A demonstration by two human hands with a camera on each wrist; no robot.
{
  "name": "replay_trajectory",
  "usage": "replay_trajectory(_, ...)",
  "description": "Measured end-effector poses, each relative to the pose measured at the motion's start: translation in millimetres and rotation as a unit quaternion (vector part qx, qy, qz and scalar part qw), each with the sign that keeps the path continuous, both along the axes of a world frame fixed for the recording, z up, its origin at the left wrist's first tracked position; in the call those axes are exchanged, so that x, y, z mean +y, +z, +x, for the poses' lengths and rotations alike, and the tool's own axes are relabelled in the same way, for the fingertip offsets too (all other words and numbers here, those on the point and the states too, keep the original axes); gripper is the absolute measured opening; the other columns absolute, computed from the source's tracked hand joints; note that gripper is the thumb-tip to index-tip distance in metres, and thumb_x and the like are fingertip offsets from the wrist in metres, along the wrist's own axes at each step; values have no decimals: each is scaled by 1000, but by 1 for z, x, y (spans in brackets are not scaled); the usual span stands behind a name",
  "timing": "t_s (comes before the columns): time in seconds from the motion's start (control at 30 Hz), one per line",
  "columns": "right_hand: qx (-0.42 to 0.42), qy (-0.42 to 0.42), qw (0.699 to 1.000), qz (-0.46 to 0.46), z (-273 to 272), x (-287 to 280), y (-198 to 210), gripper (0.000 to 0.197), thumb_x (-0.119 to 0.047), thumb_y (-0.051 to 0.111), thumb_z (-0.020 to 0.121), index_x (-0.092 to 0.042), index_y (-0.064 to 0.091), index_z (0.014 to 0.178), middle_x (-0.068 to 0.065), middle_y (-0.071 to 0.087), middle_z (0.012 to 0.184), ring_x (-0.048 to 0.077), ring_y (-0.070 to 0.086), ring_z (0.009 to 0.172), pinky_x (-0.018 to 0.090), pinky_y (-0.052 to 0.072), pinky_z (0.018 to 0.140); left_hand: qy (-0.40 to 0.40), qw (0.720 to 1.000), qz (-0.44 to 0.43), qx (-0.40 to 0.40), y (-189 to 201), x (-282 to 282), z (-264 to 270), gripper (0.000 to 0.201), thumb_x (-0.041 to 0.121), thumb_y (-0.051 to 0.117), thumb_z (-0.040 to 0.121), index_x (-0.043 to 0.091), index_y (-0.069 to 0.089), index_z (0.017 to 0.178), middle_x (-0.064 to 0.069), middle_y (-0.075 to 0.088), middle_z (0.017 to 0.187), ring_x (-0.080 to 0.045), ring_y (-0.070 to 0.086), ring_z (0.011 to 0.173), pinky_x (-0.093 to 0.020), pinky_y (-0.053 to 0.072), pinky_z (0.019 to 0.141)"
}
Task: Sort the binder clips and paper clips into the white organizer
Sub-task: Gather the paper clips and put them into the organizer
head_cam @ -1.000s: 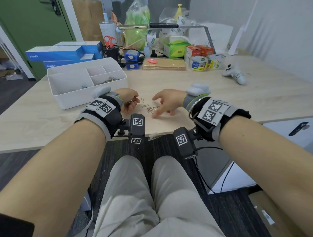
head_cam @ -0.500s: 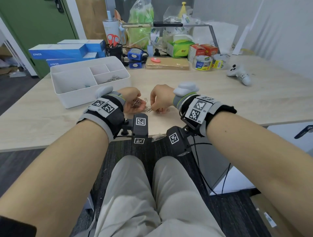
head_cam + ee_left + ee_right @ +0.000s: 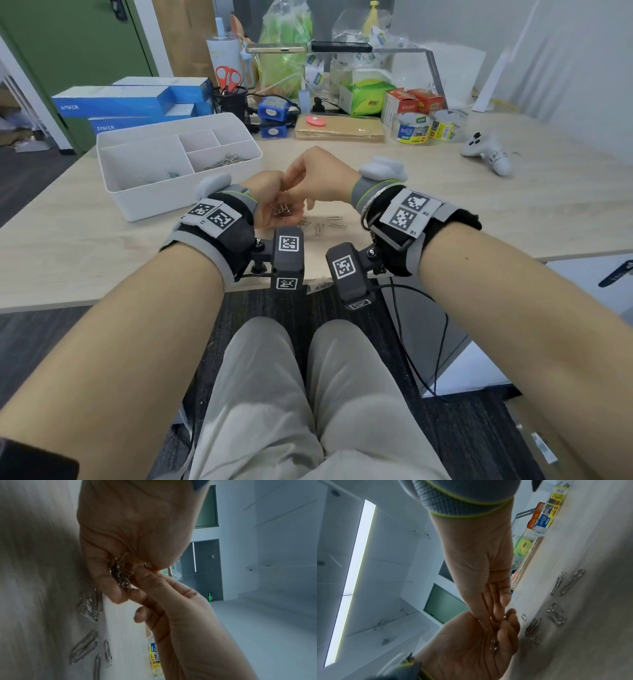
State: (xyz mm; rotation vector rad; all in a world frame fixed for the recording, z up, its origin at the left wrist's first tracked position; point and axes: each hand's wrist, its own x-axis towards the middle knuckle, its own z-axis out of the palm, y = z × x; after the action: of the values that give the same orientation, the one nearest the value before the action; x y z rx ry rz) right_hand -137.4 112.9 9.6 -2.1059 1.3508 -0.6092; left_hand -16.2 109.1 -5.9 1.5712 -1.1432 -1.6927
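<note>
Left hand: the left hand (image 3: 274,209) is hovering palm-up just above the table (image 3: 479,212), fingers curling into a cup around a small heap of paper clips (image 3: 281,209); cupping is letting one hand act as a collecting tray, probably to save trips to the organizer.
Right hand: the right hand (image 3: 318,178) is reaching over the left palm, fingertips (image 3: 498,615) drawn together and dipping into the heap; it looks to be pinching a clip as it delivers it, though the clip between the tips is too small to confirm.
Loose clips: more loose clips (image 3: 325,226) are lying scattered on the table just right of the cupped hand, near the table's front edge, so gathering is not finished.
White organizer: the white organizer (image 3: 144,202) is sitting on the table to the left and beyond the hands, near but apart; its right front compartment is already holding a pile of sorted clips (image 3: 226,161).
Binder clips: something small and pale blue is showing in the large left compartment; too unclear to name.
Step in hand (judgement): the person is consolidating paper clips into the left palm before tipping the handful into the organizer.
Risk (judgement): clips may slip past the open edge of the palm.
</note>
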Motion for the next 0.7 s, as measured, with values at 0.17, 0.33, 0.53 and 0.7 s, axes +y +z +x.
replay_trajectory(0.17, 57, -34, 998, -23, -7, -7, -1, 24, -16, 61, 85, -11, 71, 106, 2, 70, 95, 17, 63, 87, 22, 50, 70, 65, 998, -6, -18, 0, -1, 15, 42, 27, 29, 101, 3, 52, 75, -8, 53, 62, -11, 53, 29, -15, 44, 33)
replay_trajectory(0.33, 265, 51, 962, 26, -2, 3, -13, 36, -15, 49, 93, -10, 58, 127, 6, 59, 130, 23, 52, 121, 27, 38, 100, 70, 996, 1, -46, 0, -2, 23, 39, 26, 34, 100, 5, 53, 73, -4, 57, 47, -8, 52, 27, -13, 44, 33)
replay_trajectory(0.53, 231, 89, 969, 20, -14, 14, -10, 39, -4, 50, 87, -14, 64, 122, 2, 65, 124, 18, 58, 116, 30, 43, 103, 56, 997, 6, -46, 2, 2, 20, 41, 26, 30, 102, 3, 52, 76, -7, 52, 68, -10, 53, 27, -14, 46, 34)
replay_trajectory(0.7, 229, 34, 972, -38, -25, 15, -7, 45, -25, 69, 82, -14, 60, 125, 1, 63, 124, 17, 61, 108, 22, 43, 85, 49, 998, 0, -38, 3, 7, 21, 41, 23, 28, 102, 3, 50, 75, -7, 50, 67, -10, 51, 29, -13, 44, 33)
